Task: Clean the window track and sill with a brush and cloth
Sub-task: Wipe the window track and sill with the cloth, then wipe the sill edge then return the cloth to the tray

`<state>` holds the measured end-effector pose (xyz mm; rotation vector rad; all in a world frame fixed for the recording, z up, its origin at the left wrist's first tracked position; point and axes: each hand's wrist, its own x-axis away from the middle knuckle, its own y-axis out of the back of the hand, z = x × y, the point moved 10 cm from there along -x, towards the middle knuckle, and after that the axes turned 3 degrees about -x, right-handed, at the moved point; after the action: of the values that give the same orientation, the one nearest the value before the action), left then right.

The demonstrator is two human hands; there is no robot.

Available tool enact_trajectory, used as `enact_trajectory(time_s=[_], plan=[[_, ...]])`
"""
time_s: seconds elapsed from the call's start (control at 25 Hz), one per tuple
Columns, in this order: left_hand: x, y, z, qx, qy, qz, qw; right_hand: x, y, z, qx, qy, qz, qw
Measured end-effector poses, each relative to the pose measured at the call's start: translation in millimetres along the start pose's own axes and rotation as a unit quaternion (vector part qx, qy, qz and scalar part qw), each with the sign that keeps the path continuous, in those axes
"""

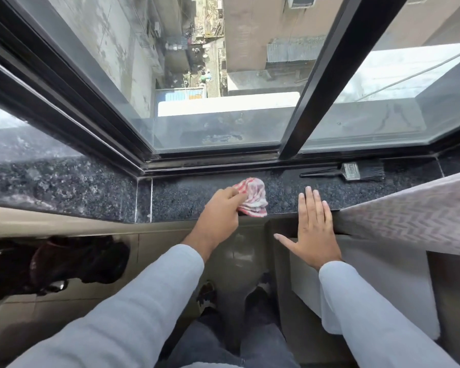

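A dark speckled granite sill [186, 195] runs below the black window track [210, 162]. My left hand [219, 216] grips a bunched red-and-white checked cloth [252, 196] that rests on the sill near its front edge. My right hand [312, 227] lies flat, fingers spread, on the sill's front edge just right of the cloth, holding nothing. A black paintbrush [348, 171] with a metal ferrule lies on the sill at the back right, handle pointing left, apart from both hands.
Black window frames and a vertical mullion [311, 86] stand behind the track, with a deep drop outside the glass. A patterned curtain [420, 213] hangs over the sill at right. A dark bag [77, 261] sits on the floor at left.
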<state>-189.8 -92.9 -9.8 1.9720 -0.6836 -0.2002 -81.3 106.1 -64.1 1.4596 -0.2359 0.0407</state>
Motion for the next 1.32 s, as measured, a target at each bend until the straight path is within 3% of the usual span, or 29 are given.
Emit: enact_trajectory(time_s=[0.12, 0.24, 0.36, 0.48, 0.56, 0.64, 0.76, 0.92, 1.04, 1.16, 1.32], plan=[[37.4, -14.4, -6.9, -0.026, -0.082, 0.009, 0.996, 1.4, -4.7, -0.5, 0.002, 0.004, 0.013, 1.000], [85.0, -79.1, 7.0, -0.134, -0.115, 0.195, 0.965, 4.3, -6.1, -2.0, -0.002, 0.007, 0.020, 1.000], [108.3, -110.9, 42.4, -0.184, -0.072, 0.250, 0.948, 17.1, 1.6, -0.8, -0.031, 0.039, 0.012, 0.999], [97.7, -104.3, 11.7, -0.084, -0.020, 0.245, 0.966, 70.0, -3.8, -16.8, -0.081, 0.022, -0.007, 0.996], [77.8, -88.7, -38.6, -0.006, -0.029, 0.214, 0.976, 126.8, -26.2, -51.9, -0.119, -0.076, -0.027, 0.990], [58.0, -79.6, -105.3, 0.032, -0.121, 0.193, 0.973, 192.4, -54.2, -92.9, -0.142, -0.189, -0.031, 0.971], [44.7, -98.6, -199.0, 0.021, -0.287, 0.195, 0.938, 274.9, -86.9, -133.6, -0.164, -0.310, -0.002, 0.936], [53.1, -169.3, -291.4, -0.059, -0.477, 0.148, 0.865, 319.1, -114.1, -142.2, -0.139, -0.338, 0.034, 0.930], [66.0, -221.0, -314.7, -0.117, -0.571, 0.125, 0.803, 320.6, -118.1, -146.0, -0.129, -0.345, 0.025, 0.929], [74.4, -271.0, -299.8, -0.183, -0.573, 0.176, 0.779, 320.0, -117.4, -147.0, -0.128, -0.356, 0.021, 0.925], [69.0, -301.7, -259.5, -0.285, -0.425, 0.329, 0.794, 318.7, -116.9, -145.5, -0.121, -0.353, 0.023, 0.928]])
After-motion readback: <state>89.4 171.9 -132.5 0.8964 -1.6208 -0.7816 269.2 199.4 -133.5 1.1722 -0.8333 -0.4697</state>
